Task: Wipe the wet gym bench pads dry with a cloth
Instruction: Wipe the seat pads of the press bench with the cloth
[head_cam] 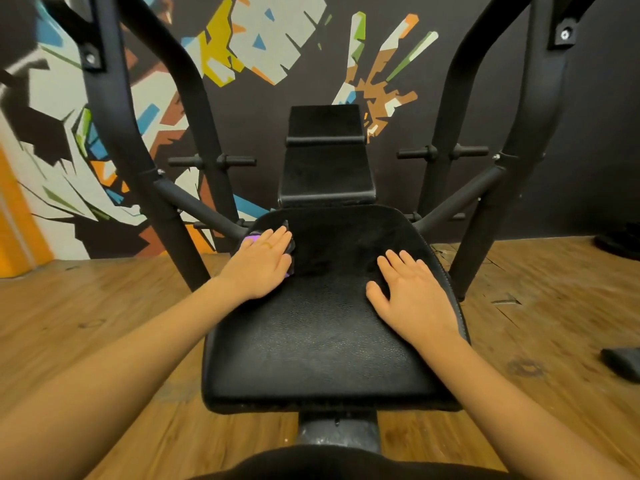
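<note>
A black padded seat pad [325, 341] fills the middle of the head view, with the black back pad [325, 168] rising behind it. My left hand [259, 265] lies flat with straight fingers on a dark cloth with purple edges [250, 240] at the seat's far left corner, pressing it onto the pad. Most of the cloth is hidden under the hand. My right hand [412, 296] rests flat on the right side of the seat, fingers spread, holding nothing.
Black steel frame uprights stand on the left [138, 157] and on the right [519, 150] of the bench. Weight pegs [443, 153] stick out behind. The floor is wood planks [86, 313]; a dark object [623, 365] lies at the right. A painted wall is behind.
</note>
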Demonstrator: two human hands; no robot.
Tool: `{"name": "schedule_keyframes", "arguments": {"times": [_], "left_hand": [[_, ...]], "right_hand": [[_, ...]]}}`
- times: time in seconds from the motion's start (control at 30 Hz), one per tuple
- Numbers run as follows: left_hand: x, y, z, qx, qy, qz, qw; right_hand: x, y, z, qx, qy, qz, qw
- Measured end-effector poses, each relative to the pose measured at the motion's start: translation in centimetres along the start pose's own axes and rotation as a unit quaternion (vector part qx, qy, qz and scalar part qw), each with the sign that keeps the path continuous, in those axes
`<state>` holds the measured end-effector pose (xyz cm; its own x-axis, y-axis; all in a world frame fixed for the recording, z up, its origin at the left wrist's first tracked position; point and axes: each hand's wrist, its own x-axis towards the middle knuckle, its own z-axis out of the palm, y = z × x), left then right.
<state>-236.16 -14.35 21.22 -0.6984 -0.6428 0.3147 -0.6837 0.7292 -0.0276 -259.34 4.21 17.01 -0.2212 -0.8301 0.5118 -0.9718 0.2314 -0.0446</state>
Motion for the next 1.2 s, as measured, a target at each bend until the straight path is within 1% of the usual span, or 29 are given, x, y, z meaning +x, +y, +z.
{"name": "schedule_keyframes", "arguments": {"times": [0.1, 0.2, 0.3, 0.37, 0.53, 0.73, 0.83, 0.93, 1.07, 1.2], "left_hand": [[4.4, -0.8, -0.8, 0.011, -0.007, -0.014, 1.000], [6.9, -1.0, -1.1, 0.018, 0.015, -0.048, 0.999], [7.6, -0.6, -1.2, -0.005, 0.007, -0.091, 0.996], [7.0, -0.4, -1.1, -0.003, 0.016, -0.080, 0.997], [0.6, -0.3, -0.4, 0.005, 0.006, -0.028, 1.000], [-9.6, 1.5, 0.6, -0.004, 0.020, -0.050, 0.999], [-11.9, 1.9, 1.0, -0.001, 0.026, -0.051, 0.998], [-10.4, 1.4, 1.1, -0.013, 0.029, -0.053, 0.998], [-5.7, -0.6, 0.1, -0.020, 0.025, -0.057, 0.998], [-2.3, -1.3, -0.3, 0.003, 0.021, -0.067, 0.998]], "right_hand": [[-0.1, 0.0, 0.0, -0.006, -0.002, 0.006, 1.000], [0.0, 0.0, 0.2, -0.012, 0.002, 0.002, 1.000], [0.0, 0.1, 0.3, -0.012, 0.007, -0.004, 1.000], [-0.1, 0.1, 0.3, -0.014, 0.008, -0.002, 1.000], [0.1, 0.0, 0.4, -0.031, -0.002, -0.001, 1.000], [0.2, 0.1, 0.4, -0.036, -0.006, -0.001, 0.999], [0.1, 0.0, 0.3, -0.034, -0.007, 0.001, 0.999], [0.0, 0.0, 0.3, -0.027, -0.006, -0.001, 1.000], [0.0, 0.0, 0.3, -0.021, 0.000, 0.001, 1.000], [0.0, 0.0, 0.2, -0.019, 0.005, 0.000, 1.000]]}}
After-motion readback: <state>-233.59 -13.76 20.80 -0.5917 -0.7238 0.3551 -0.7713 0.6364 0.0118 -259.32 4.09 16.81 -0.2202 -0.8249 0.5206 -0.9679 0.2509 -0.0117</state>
